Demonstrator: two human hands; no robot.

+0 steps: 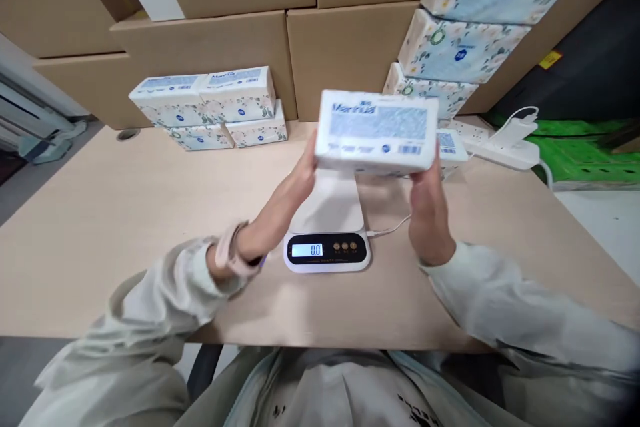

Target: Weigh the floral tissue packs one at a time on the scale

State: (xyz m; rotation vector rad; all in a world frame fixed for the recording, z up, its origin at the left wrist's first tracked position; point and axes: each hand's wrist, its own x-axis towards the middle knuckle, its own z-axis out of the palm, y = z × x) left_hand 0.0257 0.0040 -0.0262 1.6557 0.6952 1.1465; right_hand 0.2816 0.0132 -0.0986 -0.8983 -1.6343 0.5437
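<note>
A white and blue pack of tissues (377,130) is held up between my two hands, its printed face toward me. My left hand (295,190) grips its left end, and my right hand (431,213) grips its right end. Below and partly behind the pack stands a white kitchen scale (327,210). Its lit display (307,250) reads 0.0, and the pack is apart from its plate. Most of the fingers on both hands are hidden by the pack.
Several tissue packs (235,103) are stacked two high at the back left. A taller stack of packs (465,50) rises at the right, with another pack (453,145) below it. A power strip (505,147) lies at the right. Cardboard boxes (350,47) line the back.
</note>
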